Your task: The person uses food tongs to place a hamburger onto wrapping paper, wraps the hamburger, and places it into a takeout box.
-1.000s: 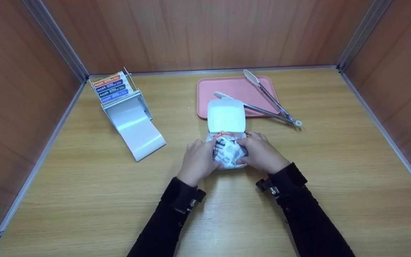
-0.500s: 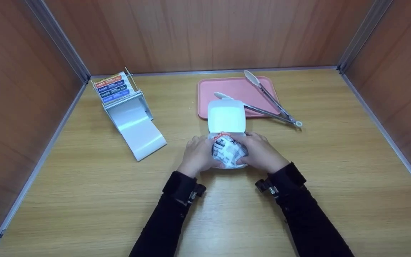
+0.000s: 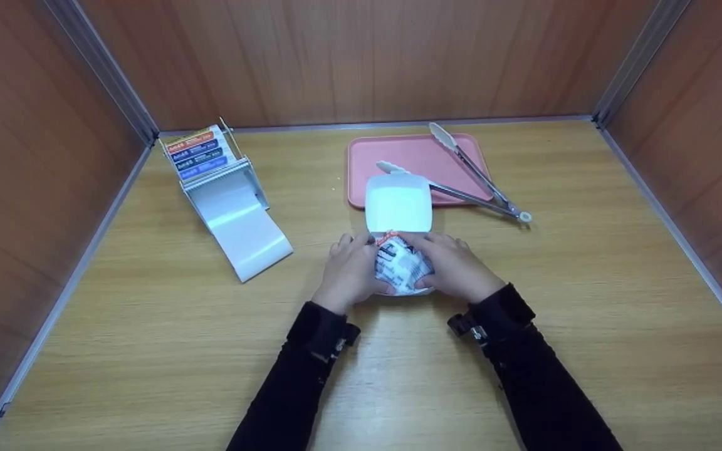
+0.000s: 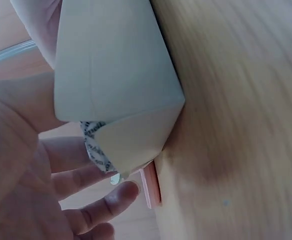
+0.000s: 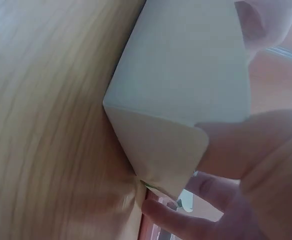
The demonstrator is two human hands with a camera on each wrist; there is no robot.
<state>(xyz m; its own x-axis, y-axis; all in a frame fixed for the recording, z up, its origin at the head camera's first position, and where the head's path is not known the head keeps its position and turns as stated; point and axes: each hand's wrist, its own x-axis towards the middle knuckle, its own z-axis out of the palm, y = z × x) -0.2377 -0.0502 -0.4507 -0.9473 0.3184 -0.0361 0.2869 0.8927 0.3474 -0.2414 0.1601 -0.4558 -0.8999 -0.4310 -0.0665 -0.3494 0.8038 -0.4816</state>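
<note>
A bundle wrapped in printed white paper (image 3: 403, 268) sits in a small white hinged takeaway box (image 3: 398, 203), whose lid stands open behind it. My left hand (image 3: 348, 269) holds the bundle's left side, thumb at the front, fingers toward the hinge. From the right, my right hand (image 3: 458, 266) grips it likewise, its forefinger lying across the bundle's far top. The box's plain front wall (image 4: 121, 60) fills much of the left wrist view and hides part of the left thumb. Some of the paper shows at the box's corner there.
Metal tongs (image 3: 474, 169) lie spread over a pink tray (image 3: 386, 150) behind the box, their joined end on the table (image 3: 210, 376). At left stands a label dispenser (image 3: 204, 163) with a white strip (image 3: 248, 238) hanging out. Wooden panels enclose the back and sides.
My right forefinger has come inward over the bundle's far top, and the left fingers have shifted slightly toward the hinge. The box, tray, tongs and dispenser stay put.
</note>
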